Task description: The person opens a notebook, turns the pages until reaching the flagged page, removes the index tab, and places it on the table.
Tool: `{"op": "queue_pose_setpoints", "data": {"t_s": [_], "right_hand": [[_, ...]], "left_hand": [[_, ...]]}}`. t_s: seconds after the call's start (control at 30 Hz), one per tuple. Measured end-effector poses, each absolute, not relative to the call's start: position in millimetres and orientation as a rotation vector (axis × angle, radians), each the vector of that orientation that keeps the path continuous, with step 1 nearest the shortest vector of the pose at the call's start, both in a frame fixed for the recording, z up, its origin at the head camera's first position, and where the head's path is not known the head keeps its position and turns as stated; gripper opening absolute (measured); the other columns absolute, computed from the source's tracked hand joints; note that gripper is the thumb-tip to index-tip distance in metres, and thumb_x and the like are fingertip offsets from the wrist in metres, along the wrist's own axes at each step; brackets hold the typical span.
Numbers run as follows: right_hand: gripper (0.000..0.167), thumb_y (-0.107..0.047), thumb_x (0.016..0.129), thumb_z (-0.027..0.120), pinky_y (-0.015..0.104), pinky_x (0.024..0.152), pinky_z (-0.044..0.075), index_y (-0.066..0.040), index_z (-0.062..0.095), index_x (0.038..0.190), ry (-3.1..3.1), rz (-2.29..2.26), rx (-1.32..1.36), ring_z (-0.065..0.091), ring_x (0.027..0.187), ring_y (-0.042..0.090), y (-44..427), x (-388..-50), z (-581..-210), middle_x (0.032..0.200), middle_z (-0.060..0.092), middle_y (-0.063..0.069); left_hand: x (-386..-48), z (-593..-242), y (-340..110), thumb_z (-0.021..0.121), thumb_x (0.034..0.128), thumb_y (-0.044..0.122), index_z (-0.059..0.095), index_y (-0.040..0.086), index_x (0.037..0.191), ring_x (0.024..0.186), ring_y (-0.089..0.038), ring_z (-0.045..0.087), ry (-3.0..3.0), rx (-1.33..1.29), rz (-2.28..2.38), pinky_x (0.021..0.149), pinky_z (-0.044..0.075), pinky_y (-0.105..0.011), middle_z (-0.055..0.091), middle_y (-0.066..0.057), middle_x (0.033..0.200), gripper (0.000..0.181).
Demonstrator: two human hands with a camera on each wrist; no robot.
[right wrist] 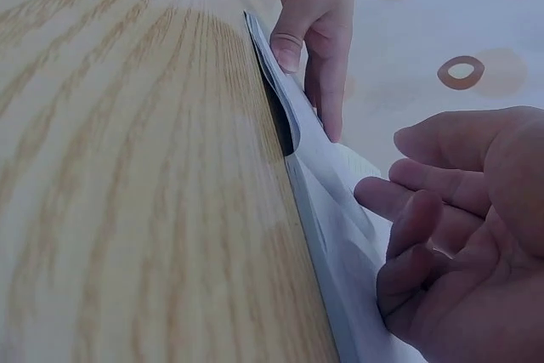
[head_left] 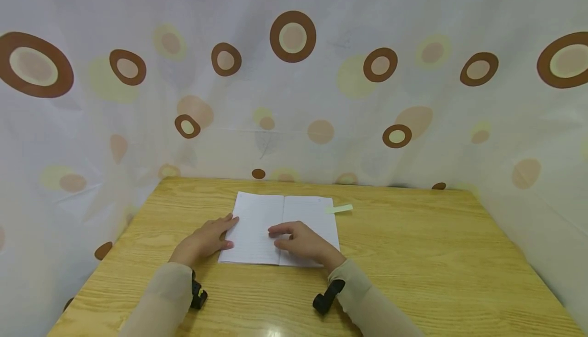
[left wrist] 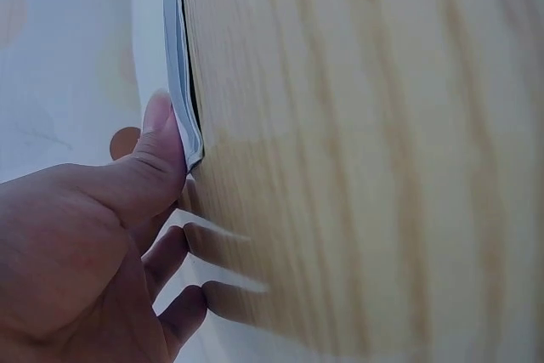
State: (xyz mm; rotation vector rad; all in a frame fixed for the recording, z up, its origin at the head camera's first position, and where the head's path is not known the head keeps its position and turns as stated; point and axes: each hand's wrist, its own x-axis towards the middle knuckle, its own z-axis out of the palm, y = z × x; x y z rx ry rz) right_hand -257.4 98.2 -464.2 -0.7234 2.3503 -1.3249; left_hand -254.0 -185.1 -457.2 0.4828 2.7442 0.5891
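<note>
An open notebook (head_left: pixel 257 209) with pale ruled pages lies flat on the wooden table. At its left edge rests my left hand (head_left: pixel 204 240); the thumb touches the page near the lower corner, and the other fingers reach over the edge and the table, as the left wrist view (left wrist: pixel 93 244) also has it. Over the centre fold and lower right page hovers or lightly rests my right hand (head_left: pixel 305 242), fingers loosely bent, nothing held. Whether its fingertips touch the paper I cannot tell. A pale green paper strip (head_left: pixel 342 208) sticks out from the notebook's right edge.
The wooden table (head_left: pixel 427 245) extends well to the right of the notebook. Behind and beside it hangs a white cloth (head_left: pixel 321 92) with brown and pastel circles. Each wrist wears a black strap mount (head_left: pixel 328 296).
</note>
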Motion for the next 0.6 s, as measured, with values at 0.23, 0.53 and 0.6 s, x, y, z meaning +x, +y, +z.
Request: {"op": "queue_pose_setpoints", "data": {"t_s": [0.23,0.53,0.6], "right_hand": [[0.030,-0.016,0.098,0.062,0.041,0.096,0.045,-0.010,0.067,0.127,2.404,-1.368,-0.724,0.057,0.110,0.016,101.5,-261.5,-464.2,0.112,0.070,-0.002],[0.027,-0.013,0.096,0.065,0.027,0.062,0.053,-0.004,0.069,0.121,2.426,-1.438,-0.628,0.060,0.071,0.015,111.8,-267.8,-457.5,0.106,0.069,0.003],[0.026,-0.013,0.096,0.065,0.027,0.061,0.052,-0.004,0.070,0.120,2.438,-1.447,-0.605,0.060,0.070,0.015,113.6,-268.6,-456.6,0.105,0.069,0.004]], "left_hand": [[-251.7,-455.0,-185.6,0.067,0.0932,0.024,0.036,0.006,0.153,0.141,-0.047,0.026,2.762,0.519,0.559,0.112,0.024,-0.061,0.026,-0.019,0.159,0.070],[-252.9,-455.9,-183.9,0.067,0.0935,0.023,0.034,0.007,0.154,0.142,-0.045,0.025,2.762,0.489,0.584,0.112,0.024,-0.060,0.026,-0.017,0.159,0.070],[-253.0,-455.9,-183.7,0.067,0.0934,0.023,0.034,0.008,0.154,0.143,-0.044,0.024,2.763,0.472,0.590,0.113,0.024,-0.059,0.026,-0.016,0.160,0.071]]}}
